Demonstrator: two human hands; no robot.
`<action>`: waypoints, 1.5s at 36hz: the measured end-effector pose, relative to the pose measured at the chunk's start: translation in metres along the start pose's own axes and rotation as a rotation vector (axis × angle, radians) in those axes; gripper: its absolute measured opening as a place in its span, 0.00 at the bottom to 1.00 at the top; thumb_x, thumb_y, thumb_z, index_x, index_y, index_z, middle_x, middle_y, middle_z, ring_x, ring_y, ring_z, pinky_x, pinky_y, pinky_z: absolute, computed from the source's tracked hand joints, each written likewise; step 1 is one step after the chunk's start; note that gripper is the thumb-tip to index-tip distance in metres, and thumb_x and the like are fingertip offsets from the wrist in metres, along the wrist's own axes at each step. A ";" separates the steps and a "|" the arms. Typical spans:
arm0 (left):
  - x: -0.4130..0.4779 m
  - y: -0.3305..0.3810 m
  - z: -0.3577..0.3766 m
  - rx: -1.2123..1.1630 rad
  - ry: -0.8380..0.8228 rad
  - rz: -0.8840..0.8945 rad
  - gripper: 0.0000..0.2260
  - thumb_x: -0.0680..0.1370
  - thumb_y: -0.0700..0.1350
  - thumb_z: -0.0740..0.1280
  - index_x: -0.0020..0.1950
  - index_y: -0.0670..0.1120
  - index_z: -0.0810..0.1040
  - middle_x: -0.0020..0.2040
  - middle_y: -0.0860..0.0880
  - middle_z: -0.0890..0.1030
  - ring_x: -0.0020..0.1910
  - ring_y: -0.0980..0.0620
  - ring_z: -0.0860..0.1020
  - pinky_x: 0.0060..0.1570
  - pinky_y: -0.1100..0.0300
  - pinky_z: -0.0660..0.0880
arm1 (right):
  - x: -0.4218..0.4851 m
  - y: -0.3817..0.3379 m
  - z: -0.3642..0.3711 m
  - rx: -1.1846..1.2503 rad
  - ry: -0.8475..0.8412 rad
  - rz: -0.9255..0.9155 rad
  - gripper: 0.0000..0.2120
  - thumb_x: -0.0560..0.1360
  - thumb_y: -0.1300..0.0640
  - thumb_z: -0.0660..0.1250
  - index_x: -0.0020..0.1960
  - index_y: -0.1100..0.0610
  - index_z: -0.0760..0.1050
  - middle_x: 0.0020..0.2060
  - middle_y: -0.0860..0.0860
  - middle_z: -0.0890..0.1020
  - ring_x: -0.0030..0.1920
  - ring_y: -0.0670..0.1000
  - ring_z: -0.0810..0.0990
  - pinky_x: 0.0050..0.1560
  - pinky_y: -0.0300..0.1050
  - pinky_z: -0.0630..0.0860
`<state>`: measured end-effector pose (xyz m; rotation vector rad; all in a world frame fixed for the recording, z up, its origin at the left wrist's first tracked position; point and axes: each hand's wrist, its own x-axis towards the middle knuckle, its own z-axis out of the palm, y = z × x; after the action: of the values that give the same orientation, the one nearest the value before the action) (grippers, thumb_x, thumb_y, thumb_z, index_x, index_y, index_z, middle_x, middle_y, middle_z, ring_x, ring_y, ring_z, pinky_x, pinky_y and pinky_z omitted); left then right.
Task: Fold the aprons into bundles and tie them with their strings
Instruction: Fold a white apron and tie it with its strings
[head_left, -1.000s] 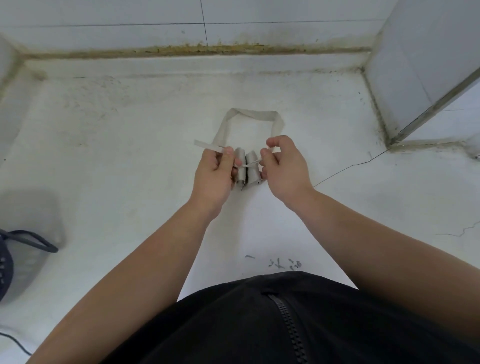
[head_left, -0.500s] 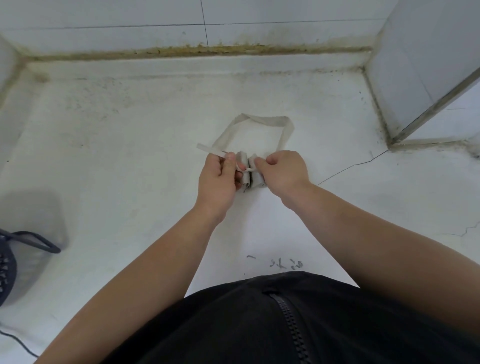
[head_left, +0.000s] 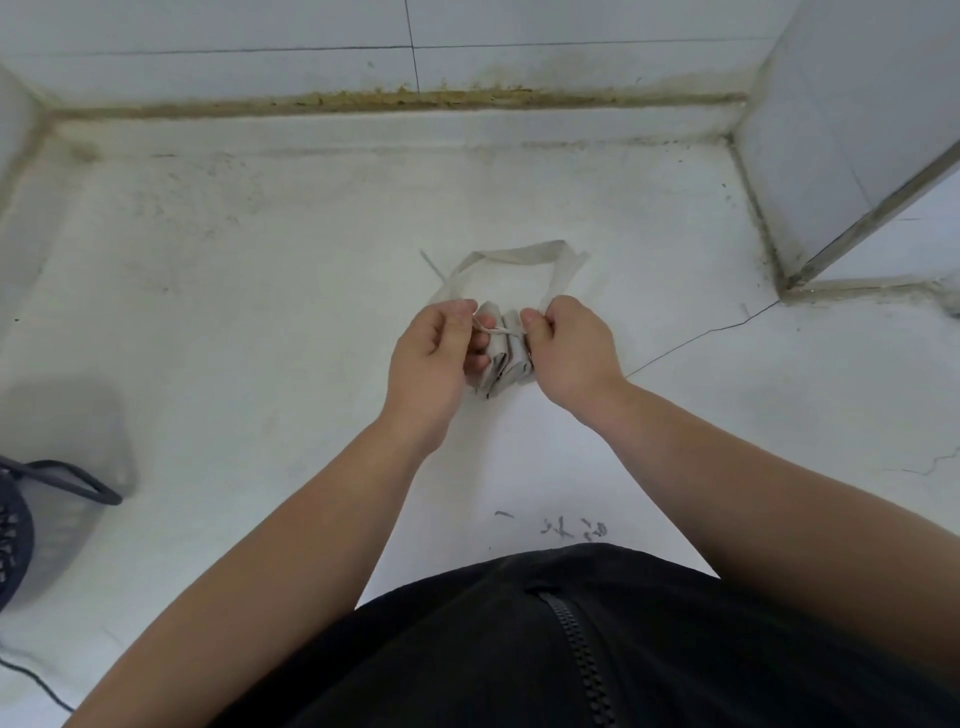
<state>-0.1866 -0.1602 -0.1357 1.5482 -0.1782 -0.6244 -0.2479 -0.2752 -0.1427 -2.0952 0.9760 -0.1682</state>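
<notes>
White, scuffed surface is filling most of the view and is meeting a tiled wall at the far side, where a brown-stained joint is running along the base. A tiled corner is projecting at the right, and a thin crack is running from near its foot toward the hands. A black garment with a zipper is occupying the lower edge. A dark basket is sitting at the left edge, partly out of view, with a dark cable lying nearer the viewer.

Both bare forearms are reaching forward to the middle of the surface. The left hand is curling its fingers, thumb and forefinger pinching one end of the string. The right hand is likewise curling, its thumb and forefinger pinching the string at the other side. The string is crossing the top of the apron bundle between the two hands.

The bundle, grey and tightly folded, is resting on the surface between the hands and touching both. Its strap loop is lying flat on the surface just beyond it. Small dark marks are showing on the surface near the garment.
</notes>
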 end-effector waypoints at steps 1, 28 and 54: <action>-0.001 -0.002 -0.001 -0.018 -0.033 0.003 0.07 0.82 0.42 0.59 0.50 0.47 0.76 0.42 0.53 0.81 0.37 0.59 0.77 0.42 0.66 0.77 | 0.001 0.001 0.000 0.005 0.004 0.007 0.18 0.81 0.53 0.56 0.33 0.54 0.59 0.31 0.48 0.67 0.30 0.44 0.64 0.28 0.28 0.64; 0.007 0.008 -0.012 0.645 -0.334 0.199 0.12 0.80 0.39 0.57 0.43 0.41 0.78 0.37 0.43 0.81 0.34 0.49 0.76 0.37 0.55 0.72 | -0.017 0.007 -0.004 -0.139 0.041 -0.641 0.18 0.73 0.58 0.56 0.53 0.60 0.82 0.54 0.62 0.79 0.40 0.55 0.81 0.38 0.45 0.77; 0.003 0.001 -0.011 0.477 -0.223 0.296 0.12 0.76 0.35 0.66 0.44 0.51 0.69 0.40 0.56 0.77 0.38 0.65 0.76 0.37 0.71 0.72 | -0.012 -0.005 -0.006 -0.231 -0.190 -0.395 0.11 0.79 0.62 0.57 0.53 0.62 0.78 0.44 0.56 0.79 0.46 0.55 0.76 0.44 0.44 0.68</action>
<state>-0.1783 -0.1517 -0.1364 1.8566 -0.7561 -0.5391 -0.2554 -0.2687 -0.1330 -2.4495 0.4792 -0.0551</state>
